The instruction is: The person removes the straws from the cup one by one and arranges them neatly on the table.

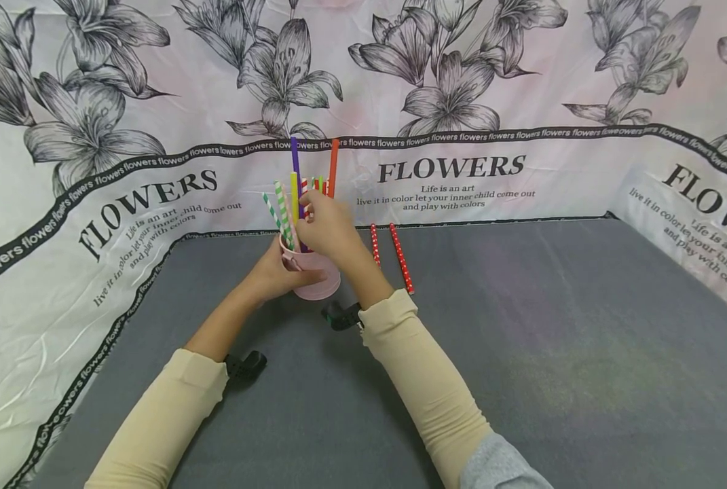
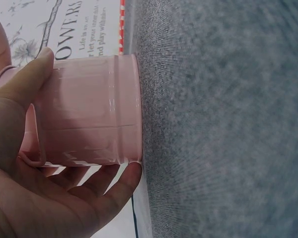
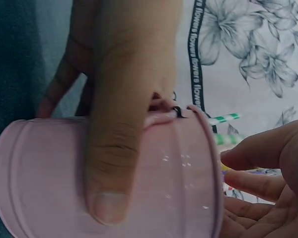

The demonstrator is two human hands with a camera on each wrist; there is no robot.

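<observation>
My left hand (image 1: 275, 273) grips a pink pail-like cup (image 2: 89, 111) with a handle, thumb across its near side and fingers round the far side. The cup stands upright on the dark tabletop. Out of it rise several straws: green-and-white striped ones (image 1: 282, 207), a yellow one (image 1: 294, 193), a purple one (image 1: 295, 159) and an orange one (image 1: 334, 166). My right hand (image 1: 328, 227) is above the rim, fingertips among the straws beside a red-and-white striped straw (image 1: 305, 185). In the right wrist view its thumb and fingers lie just past the rim; I cannot tell whether they pinch a straw.
Two red straws with white dots (image 1: 402, 259) lie on the dark grey tabletop (image 1: 552, 326) right of the cup, one partly behind my right forearm. A flower-printed cloth (image 1: 449, 170) stands along the back and sides. Black wrist devices (image 1: 247, 367) sit at both sleeve ends.
</observation>
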